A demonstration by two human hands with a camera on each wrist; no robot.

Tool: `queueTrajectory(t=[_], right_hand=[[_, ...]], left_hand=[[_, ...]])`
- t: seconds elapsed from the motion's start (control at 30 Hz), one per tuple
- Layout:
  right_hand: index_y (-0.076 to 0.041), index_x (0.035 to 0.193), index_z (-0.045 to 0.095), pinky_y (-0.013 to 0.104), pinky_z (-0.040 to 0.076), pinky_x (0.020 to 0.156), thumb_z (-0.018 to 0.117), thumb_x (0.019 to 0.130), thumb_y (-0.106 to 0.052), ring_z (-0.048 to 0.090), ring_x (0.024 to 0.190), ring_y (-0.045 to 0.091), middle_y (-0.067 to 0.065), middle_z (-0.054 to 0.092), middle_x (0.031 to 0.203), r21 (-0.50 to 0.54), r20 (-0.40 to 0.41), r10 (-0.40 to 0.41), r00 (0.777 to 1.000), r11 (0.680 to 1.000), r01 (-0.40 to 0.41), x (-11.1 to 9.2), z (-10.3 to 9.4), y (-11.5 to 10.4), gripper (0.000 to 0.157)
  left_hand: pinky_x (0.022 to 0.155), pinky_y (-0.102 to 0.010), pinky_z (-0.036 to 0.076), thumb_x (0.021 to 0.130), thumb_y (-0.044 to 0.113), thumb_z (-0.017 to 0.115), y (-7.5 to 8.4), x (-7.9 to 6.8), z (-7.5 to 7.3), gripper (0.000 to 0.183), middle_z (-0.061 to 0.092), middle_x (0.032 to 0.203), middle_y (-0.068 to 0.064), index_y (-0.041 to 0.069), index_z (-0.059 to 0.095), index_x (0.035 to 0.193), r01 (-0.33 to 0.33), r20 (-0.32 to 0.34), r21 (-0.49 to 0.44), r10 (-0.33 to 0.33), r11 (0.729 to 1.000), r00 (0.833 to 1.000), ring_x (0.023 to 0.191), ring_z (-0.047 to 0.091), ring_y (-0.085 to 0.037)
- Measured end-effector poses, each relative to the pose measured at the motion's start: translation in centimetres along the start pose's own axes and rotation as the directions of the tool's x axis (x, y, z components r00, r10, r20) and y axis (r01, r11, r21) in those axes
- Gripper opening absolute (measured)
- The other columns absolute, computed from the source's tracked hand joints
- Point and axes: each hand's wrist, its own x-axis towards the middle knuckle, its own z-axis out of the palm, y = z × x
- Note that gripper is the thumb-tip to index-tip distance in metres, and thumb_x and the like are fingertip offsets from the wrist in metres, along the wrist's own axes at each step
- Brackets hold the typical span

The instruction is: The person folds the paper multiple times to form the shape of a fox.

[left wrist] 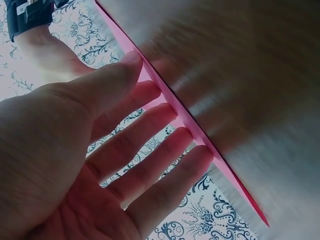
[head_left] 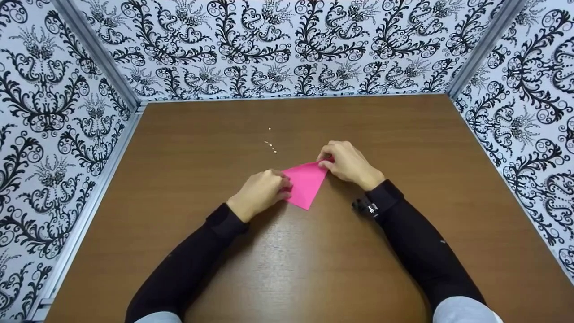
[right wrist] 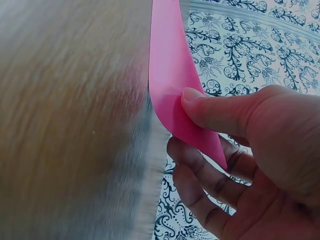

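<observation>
A pink sheet of paper (head_left: 306, 184) lies on the brown table between both hands, one pointed corner toward the person. At its left side is my left hand (head_left: 264, 190), fingertips and thumb tip resting on the paper. In the left wrist view these fingers (left wrist: 145, 145) are spread and nearly straight along the thin pink paper (left wrist: 200, 137). My right hand (head_left: 347, 163) pinches the far right corner. The right wrist view shows the thumb (right wrist: 215, 107) on one face of the paper (right wrist: 172, 65), fingers behind it, the corner bent up off the table.
Several small pale flecks (head_left: 271, 145) lie on the table (head_left: 202, 134) beyond the paper. White panels with black scrollwork (head_left: 287, 45) stand at the back and both sides, joined by metal posts (head_left: 101, 58). Black sleeves (head_left: 188, 255) cover both forearms, with a small device (head_left: 365, 207) at the right wrist.
</observation>
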Motion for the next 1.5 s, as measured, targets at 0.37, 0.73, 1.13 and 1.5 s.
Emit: queueTrajectory(t=[0.37,0.73,1.13,1.5], right_hand=[[-0.005,0.108,0.090,0.047,0.065,0.090,0.087,0.104,-0.008,0.080,0.096,0.032,0.013,0.084,0.102,0.075,-0.067,-0.017,0.998,0.997,0.022,0.2,-1.4,-0.1,0.006],[-0.004,0.108,0.090,0.048,0.066,0.088,0.086,0.105,-0.007,0.076,0.093,0.027,0.014,0.082,0.102,0.168,-0.133,0.001,0.991,0.986,0.022,-0.2,-3.2,-1.4,0.006],[-0.006,0.107,0.091,0.027,0.060,0.080,0.088,0.105,-0.010,0.073,0.088,0.020,0.010,0.081,0.100,0.186,-0.255,-0.030,0.966,0.979,0.080,-0.8,-5.4,-3.5,0.005],[-0.009,0.109,0.091,0.034,0.062,0.081,0.090,0.104,-0.013,0.072,0.089,0.018,0.008,0.081,0.099,0.191,-0.298,-0.053,0.953,0.975,0.114,-1.4,-5.5,-4.7,0.006]], left_hand=[[0.081,-0.048,0.073,0.103,0.021,0.091,-0.2,0.3,-2.9,0.013,0.084,0.109,-0.007,0.010,0.087,0.110,0.082,-0.155,0.103,-0.066,0.991,0.986,0.100,0.078,-0.029],[0.088,-0.046,0.073,0.104,0.023,0.092,-0.5,1.3,-4.9,0.036,0.087,0.125,-0.007,0.010,0.085,0.136,0.106,-0.345,0.163,-0.044,0.981,0.938,0.114,0.079,-0.032],[0.092,-0.047,0.072,0.105,0.019,0.090,0.4,3.1,-6.4,0.027,0.088,0.121,-0.008,0.009,0.088,0.130,0.116,-0.382,0.146,-0.052,0.982,0.923,0.108,0.079,-0.033],[0.086,-0.046,0.072,0.108,0.027,0.085,0.8,3.6,-7.0,0.017,0.086,0.108,-0.005,0.013,0.090,0.117,0.138,-0.383,0.116,-0.084,0.984,0.920,0.100,0.079,-0.030]])
